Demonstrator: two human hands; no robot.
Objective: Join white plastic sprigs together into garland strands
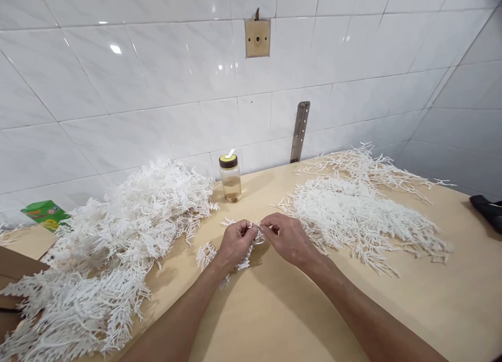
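Note:
My left hand [237, 241] pinches a white branching sprig [245, 261], which looks like plastic coral or foliage; its twigs stick out below and to the left of the fingers. Close beside it, my right hand [285, 236] is closed at the fingertips on the sprig's right end. The two hands almost meet over the middle of the table. A tall heap of white frilly sprigs [133, 221] lies to the left. On the right is a flatter pile of thin white sprigs [353, 210].
A lidded jar [231, 184] with pale liquid stands behind my hands on the wooden table [282, 309]. A metal strip [300, 132] leans against the tiled wall. A green packet [46, 214] sits at far left, and a black object [486, 213] at far right.

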